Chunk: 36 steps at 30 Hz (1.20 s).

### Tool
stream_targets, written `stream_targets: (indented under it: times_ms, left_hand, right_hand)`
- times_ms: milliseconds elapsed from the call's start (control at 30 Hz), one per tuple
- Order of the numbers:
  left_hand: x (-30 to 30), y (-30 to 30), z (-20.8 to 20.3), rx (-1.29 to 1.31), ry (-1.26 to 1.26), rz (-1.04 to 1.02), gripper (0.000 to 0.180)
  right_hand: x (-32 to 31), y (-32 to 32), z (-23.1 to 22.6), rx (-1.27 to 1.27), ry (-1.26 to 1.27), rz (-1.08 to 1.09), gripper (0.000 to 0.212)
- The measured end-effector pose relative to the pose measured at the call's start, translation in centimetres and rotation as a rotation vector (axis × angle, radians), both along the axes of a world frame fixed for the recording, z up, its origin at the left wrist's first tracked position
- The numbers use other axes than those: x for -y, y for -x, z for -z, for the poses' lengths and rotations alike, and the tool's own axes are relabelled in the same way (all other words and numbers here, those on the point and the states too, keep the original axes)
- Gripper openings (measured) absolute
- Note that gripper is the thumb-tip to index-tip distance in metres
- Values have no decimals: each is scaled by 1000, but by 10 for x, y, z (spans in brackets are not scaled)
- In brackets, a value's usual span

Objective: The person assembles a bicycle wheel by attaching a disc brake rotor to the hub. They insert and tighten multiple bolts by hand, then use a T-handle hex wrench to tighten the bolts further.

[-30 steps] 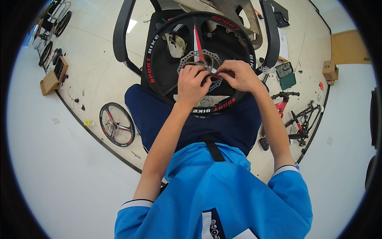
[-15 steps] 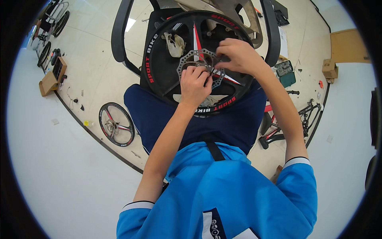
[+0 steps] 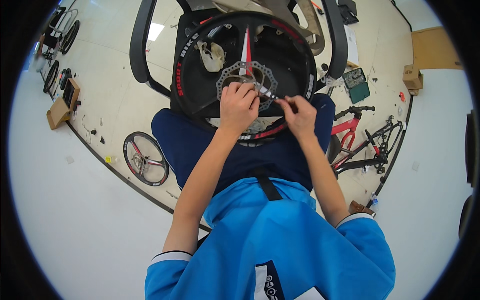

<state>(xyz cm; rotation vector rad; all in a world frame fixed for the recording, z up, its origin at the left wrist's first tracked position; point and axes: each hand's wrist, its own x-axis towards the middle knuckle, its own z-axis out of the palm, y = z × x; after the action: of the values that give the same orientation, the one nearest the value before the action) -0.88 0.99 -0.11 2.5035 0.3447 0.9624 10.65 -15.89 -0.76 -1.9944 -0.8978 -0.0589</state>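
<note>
A black bicycle wheel [image 3: 186, 110] with red-and-white spoke accents lies flat across my thighs and a black chair seat. At its hub sits a silver, perforated brake disc [image 3: 223, 80]. My left hand [image 3: 239, 110] rests over the middle of the disc, its fingers curled and pressed together; what they pinch, if anything, is hidden. To its right, my right hand [image 3: 300, 117] is closed, thumb against fingers, on a slim metal tool [image 3: 273, 97] that reaches in toward the hub. The tool's exact kind is too small to tell. A crumpled clear plastic bag [image 3: 212, 56] lies inside the wheel.
Chair armrests [image 3: 141, 42] rise on both sides of the wheel. A second spoked wheel [image 3: 146, 159] lies on the floor to the left. On the right are a red bicycle frame [image 3: 350, 132], a green case [image 3: 359, 93] and a cardboard box [image 3: 413, 76].
My right hand has come down and nearer to me, from above the disc to its lower right. The wheel has turned slightly. My left hand stays at the hub.
</note>
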Motion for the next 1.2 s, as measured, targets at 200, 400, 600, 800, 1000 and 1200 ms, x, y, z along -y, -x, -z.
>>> stream_targets:
  times_ms: [200, 400, 600, 800, 1000, 1200]
  left_hand:
    - [-2, 9, -3, -17, -37, 58, 16]
    - [-2, 8, -1, 8, -25, 99, 14]
    - [-7, 11, -5, -50, -4, 110, 16]
    - [-6, 14, -12, -19, 53, 101, 17]
    - [-3, 16, -20, -46, 80, 125, 23]
    - [-15, 20, -40, 113, 135, -13, 31]
  right_hand:
    - [5, 25, 12, -294, -97, 53, 27]
    - [2, 41, 33, -315, -161, 149, 28]
    - [9, 13, -12, -346, 67, -88, 30]
    - [4, 2, -37, -354, 148, -210, 24]
    - [-5, 15, -22, -161, 160, -274, 16]
    - [-17, 32, -15, -402, 231, -54, 31]
